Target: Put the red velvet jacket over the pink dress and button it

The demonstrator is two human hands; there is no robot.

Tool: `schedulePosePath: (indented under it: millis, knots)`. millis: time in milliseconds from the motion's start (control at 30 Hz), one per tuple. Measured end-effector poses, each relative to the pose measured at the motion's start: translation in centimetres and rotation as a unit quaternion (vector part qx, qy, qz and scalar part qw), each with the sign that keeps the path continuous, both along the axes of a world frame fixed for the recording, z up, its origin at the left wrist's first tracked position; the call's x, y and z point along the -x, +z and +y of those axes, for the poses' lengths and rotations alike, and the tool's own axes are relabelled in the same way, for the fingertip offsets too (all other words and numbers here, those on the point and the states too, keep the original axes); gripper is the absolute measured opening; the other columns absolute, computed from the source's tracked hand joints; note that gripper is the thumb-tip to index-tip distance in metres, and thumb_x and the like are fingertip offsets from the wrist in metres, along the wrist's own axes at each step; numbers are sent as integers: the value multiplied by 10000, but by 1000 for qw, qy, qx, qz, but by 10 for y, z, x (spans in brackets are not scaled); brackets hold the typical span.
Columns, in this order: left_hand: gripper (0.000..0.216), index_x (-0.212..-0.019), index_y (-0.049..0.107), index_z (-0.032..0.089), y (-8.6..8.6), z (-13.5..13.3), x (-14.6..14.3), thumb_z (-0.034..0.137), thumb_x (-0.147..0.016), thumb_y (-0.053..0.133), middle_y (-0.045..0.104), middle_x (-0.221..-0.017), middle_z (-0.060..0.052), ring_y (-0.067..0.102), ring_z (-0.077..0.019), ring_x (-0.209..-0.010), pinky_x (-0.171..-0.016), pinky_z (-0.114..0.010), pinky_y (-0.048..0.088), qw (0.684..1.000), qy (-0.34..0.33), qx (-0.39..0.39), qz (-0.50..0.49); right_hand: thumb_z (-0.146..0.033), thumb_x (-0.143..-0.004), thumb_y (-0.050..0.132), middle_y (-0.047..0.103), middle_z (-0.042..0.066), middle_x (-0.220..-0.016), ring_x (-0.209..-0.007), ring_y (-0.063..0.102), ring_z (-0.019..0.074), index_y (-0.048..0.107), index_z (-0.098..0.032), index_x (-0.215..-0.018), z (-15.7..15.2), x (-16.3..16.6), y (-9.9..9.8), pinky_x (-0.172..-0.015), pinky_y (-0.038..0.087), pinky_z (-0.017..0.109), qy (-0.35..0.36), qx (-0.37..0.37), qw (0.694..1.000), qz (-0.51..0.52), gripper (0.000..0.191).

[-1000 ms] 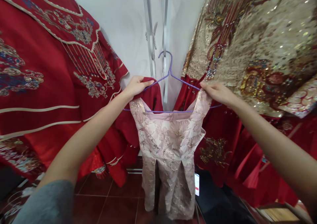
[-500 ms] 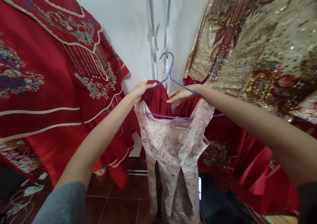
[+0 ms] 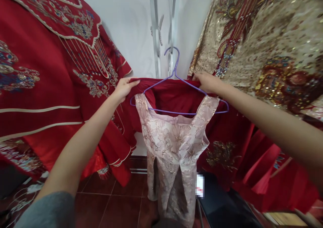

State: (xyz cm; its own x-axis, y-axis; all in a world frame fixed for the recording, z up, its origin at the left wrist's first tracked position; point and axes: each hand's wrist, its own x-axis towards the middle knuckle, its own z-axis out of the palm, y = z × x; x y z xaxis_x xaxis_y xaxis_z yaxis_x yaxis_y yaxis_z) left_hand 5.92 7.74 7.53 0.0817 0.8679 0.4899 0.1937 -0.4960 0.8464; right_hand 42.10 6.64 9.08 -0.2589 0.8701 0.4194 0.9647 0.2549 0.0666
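Note:
A pale pink dress with a shiny floral pattern (image 3: 174, 137) hangs by its wide straps on a purple hanger (image 3: 174, 72). Behind the hanger, a dark red garment (image 3: 174, 95) is stretched sideways between my two hands. My left hand (image 3: 125, 87) pinches its upper edge left of the hanger, thumb on top. On the other side my right hand (image 3: 207, 82) grips the same garment near the hanger's right shoulder; its fingertips are partly hidden behind the cloth. The hanger's hook overlaps a metal upright in view; whether it hangs there I cannot tell.
Red embroidered robes (image 3: 60, 73) hang on the left, a gold sequined garment (image 3: 254, 49) on the right. Two metal uprights (image 3: 155, 33) stand against the white wall. Below are dark red floor tiles (image 3: 121, 206), a black surface (image 3: 219, 197) and white cables (image 3: 25, 194).
My hands have moved apart, the left further left and the right slightly up. The dark red garment, bunched before, is now spread taut behind the hanger.

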Motion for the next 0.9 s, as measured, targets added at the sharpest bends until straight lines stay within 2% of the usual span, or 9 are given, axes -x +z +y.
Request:
schedulePosePath:
  millis: [133, 233, 333, 433, 567, 667, 767, 833, 900]
  knots:
    - [330, -1010, 708, 125, -6, -2, 19, 296, -728, 708, 737, -896, -86, 686, -238, -879, -820, -371, 552, 999, 41, 14, 28, -97, -650, 594, 658, 143, -1019, -836, 588, 231, 626, -163, -1045, -22, -37, -5, -674, 402, 297, -74, -31, 997, -5, 402]
    - [315, -989, 714, 121, -13, 1, 21, 305, -733, 705, 734, -919, -101, 679, -224, -856, -811, -348, 547, 998, 15, 10, 58, -125, -646, 635, 672, 146, -971, -792, 592, 225, 647, -162, -996, -36, -53, -3, -656, 391, 305, -145, -39, 989, -1, 352]
    - [328, -1015, 707, 128, -20, 6, 21, 333, -761, 675, 729, -935, -104, 666, -194, -803, -779, -325, 536, 996, -3, 13, 87, -241, -604, 749, 679, 119, -787, -655, 567, 202, 664, -172, -831, -46, -61, -1, -599, 369, 314, -216, 20, 976, -20, 252]
    - [320, -1000, 707, 145, -27, 9, 23, 383, -807, 616, 725, -925, -83, 650, -196, -798, -776, -308, 507, 983, 39, -28, 177, -346, -583, 802, 614, 58, -558, -537, 516, 171, 643, -189, -686, -57, -67, -2, -554, 347, 309, -218, 33, 975, -6, 246]
    - [352, -1017, 690, 169, -37, -3, 22, 412, -905, 461, 711, -920, -80, 639, -235, -873, -831, -319, 456, 921, 155, -143, 327, -280, -679, 728, 646, 59, -582, -545, 539, 171, 707, -185, -783, -78, -70, -5, -567, 361, 301, -171, 2, 984, 43, 143]
    - [388, -1174, 620, 201, -43, -21, 17, 369, -958, 345, 671, -1079, -116, 635, -274, -955, -830, -350, 433, 866, 236, -187, 399, -125, -721, 586, 718, 153, -802, -742, 626, 243, 737, -139, -969, -94, -65, -4, -659, 402, 323, -164, -51, 985, 24, 291]
    - [398, -1288, 537, 240, -44, -35, 15, 305, -960, 321, 599, -1210, -143, 636, -297, -974, -793, -367, 425, 814, 278, -178, 477, -70, -725, 496, 718, 206, -935, -880, 647, 295, 718, -97, -1061, -108, -59, -1, -723, 426, 345, -151, -85, 984, 29, 404]
    - [393, -1291, 529, 249, -44, -41, 17, 296, -957, 327, 594, -1188, -148, 640, -304, -966, -781, -373, 422, 790, 286, -168, 516, -41, -686, 481, 724, 175, -942, -886, 652, 297, 714, -119, -1057, -113, -60, -1, -719, 439, 346, -135, -71, 987, 48, 445]
    - [380, -1273, 534, 246, -44, -45, 21, 318, -960, 331, 598, -1171, -152, 637, -315, -980, -781, -380, 422, 782, 279, -169, 532, -3, -623, 464, 732, 103, -945, -855, 659, 256, 693, -175, -1069, -116, -65, -5, -703, 455, 316, -78, -3, 993, 92, 531]
